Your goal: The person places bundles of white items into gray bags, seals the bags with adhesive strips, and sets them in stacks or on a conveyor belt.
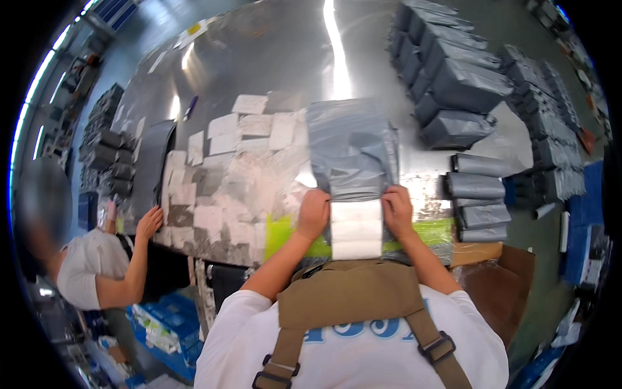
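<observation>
Holding lower left edge of grey bag (346, 146) with left hand (314, 212), fingers curled in narrow. Holding opposite edge at about same height with right hand (396, 211), also in narrow pinch. Can't tell exact fingertip placement, mostly hidden by knuckles. Can place bag flat on metal table (278, 39), straight in front of chest, wrinkled, closer end between both hands. Can see white sheet (355, 230) running from that end down toward body, creased crosswise, reaching brown strap (350, 295) worn over white shirt. Can spot bright green strip (278, 233) along near table edge, passing under sheet and forearms. To left of bag, can see many white paper pieces (250, 104) spread over tabletop, some worn or torn, plus dark purple pen (190, 107) farther off. To right, can count several grey rolls (476, 188) lying in a column near edge, with big stack of grey packages (470, 84) beyond. Can also note brown cardboard box (499, 285) below table edge at right and blue crate (168, 330) at lower left. At far left, can see co-worker's hand (149, 222) at near end of long black piece (153, 162); can't tell how firmly gripped.
</observation>
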`<state>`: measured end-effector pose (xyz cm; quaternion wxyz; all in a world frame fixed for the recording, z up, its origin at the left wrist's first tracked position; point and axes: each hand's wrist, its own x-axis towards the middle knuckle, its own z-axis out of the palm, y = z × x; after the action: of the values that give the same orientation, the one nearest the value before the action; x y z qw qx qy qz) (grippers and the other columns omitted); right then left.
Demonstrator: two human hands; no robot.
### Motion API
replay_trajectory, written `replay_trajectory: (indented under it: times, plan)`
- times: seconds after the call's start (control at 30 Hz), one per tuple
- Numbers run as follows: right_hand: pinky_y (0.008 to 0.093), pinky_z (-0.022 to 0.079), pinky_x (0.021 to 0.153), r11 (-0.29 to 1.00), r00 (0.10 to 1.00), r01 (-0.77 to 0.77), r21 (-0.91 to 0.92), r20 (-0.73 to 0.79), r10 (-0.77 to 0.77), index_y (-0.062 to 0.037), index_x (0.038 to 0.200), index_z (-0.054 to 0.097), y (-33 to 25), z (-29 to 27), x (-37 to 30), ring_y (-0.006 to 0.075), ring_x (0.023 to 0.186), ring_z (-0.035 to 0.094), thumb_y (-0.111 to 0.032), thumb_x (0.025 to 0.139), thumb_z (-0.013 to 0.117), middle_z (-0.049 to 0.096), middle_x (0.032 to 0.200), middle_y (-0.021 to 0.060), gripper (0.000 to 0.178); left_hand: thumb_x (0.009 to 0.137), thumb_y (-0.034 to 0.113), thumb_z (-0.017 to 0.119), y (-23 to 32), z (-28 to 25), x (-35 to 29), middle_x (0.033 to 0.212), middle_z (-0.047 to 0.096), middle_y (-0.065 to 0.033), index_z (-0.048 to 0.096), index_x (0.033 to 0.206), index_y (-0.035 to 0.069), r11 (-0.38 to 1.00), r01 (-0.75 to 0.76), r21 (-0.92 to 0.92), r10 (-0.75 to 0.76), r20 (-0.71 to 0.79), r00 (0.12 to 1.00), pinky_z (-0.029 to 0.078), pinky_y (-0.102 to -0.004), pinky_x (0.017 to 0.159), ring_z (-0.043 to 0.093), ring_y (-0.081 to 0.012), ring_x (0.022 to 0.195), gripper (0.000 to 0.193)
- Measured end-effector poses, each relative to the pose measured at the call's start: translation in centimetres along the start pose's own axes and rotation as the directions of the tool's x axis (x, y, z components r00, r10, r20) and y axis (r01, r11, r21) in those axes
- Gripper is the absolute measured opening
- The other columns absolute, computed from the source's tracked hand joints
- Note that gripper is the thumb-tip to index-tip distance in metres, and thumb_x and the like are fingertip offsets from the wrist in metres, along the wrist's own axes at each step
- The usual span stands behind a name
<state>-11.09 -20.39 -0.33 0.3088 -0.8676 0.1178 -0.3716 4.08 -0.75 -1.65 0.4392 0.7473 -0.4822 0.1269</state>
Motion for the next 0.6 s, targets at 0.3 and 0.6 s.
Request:
replay_trajectory:
  times: [0.3, 0.6]
  plan:
    - [0.042, 0.049, 0.063, 0.946, 0.933, -0.22, -0.239, 0.231, 0.275, -0.0082, 0.082, 0.062, 1.0, 1.3, 0.7, 0.0335, 0.073, 0.061, -0.014, 0.079, 0.063, 0.062, 0.076, 0.0116, 0.007, 0.072, 0.002, 0.059, -2.3, 1.1, -1.7, 0.075, 0.054, -0.0158, 0.058, 0.081, 0.003, 0.953, 0.21, 0.22, -0.243, 0.136, 0.96, 0.041, -0.0461, 0.067, 0.052, -0.0363, 0.076, 0.01]
    - [0.0395, 0.047, 0.06, 0.972, 0.741, -0.22, -0.077, 0.635, 0.218, -0.009, 0.078, 0.062, -2.7, -6.0, -8.0, 0.0306, 0.071, 0.06, -0.013, 0.078, 0.064, 0.06, 0.073, 0.0111, 0.004, 0.077, 0.007, 0.058, 3.9, -4.8, -8.0, 0.078, 0.056, -0.0171, 0.056, 0.074, 0.004, 0.969, 0.247, 0.01, -0.203, 0.604, 0.771, 0.045, -0.0463, 0.066, 0.055, -0.0374, 0.076, 0.005]
